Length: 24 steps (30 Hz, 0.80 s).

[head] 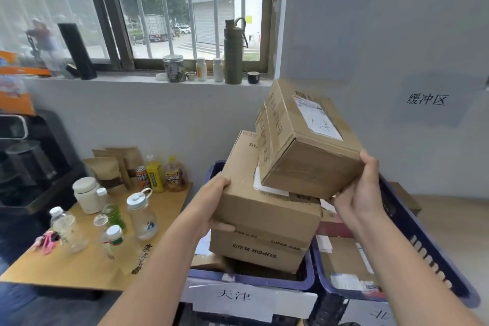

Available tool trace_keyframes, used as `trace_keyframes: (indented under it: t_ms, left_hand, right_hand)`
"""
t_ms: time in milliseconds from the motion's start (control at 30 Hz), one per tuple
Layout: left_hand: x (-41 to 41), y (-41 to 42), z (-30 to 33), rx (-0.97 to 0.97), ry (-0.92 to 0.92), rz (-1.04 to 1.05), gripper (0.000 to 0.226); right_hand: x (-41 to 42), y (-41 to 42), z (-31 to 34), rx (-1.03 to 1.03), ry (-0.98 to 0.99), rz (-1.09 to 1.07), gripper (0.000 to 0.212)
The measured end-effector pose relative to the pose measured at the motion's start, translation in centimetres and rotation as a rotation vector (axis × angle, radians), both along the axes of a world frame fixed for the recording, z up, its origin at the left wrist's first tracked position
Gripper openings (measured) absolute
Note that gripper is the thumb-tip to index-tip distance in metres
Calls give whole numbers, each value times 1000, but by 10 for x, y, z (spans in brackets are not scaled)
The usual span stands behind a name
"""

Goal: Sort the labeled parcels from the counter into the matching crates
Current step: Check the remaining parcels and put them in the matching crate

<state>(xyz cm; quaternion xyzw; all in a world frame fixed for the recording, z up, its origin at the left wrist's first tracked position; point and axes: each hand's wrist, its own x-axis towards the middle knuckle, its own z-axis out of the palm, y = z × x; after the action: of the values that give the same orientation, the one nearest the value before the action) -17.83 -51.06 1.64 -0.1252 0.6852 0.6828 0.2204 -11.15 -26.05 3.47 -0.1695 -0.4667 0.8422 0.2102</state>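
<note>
From the head view, the right hand [356, 194] grips the near right corner of a labeled parcel [304, 140], tilted atop the stack in the 天津 crate [254, 279]. The left hand [215, 204] clasps the larger box [262, 193] beneath. Placing seems underway; next, settle it flat and let go.

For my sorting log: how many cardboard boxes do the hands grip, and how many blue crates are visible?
Boxes gripped: 2, top box in right hand, larger box in left hand.
Blue crates: 2, left crate, right crate.
Total: 4
</note>
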Motion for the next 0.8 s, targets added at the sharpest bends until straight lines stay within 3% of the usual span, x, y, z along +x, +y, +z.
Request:
trace_keyframes:
  t_ms: [200,467,633,800]
  left_hand:
    - [-17,10,-3,50,12,55,11]
    - [-45,44,-9,26,52,4,12]
    - [-62,62,-13,-32,91,-39,55]
    - [-68,76,-15,-149,148,-109,64]
  right_hand:
    - [-24,-5,13,107,-6,32,32]
    - [-52,16,2,140,-63,-22,45]
    - [-60,21,-7,93,-105,-8,44]
    - [-66,21,-21,29,-123,21,52]
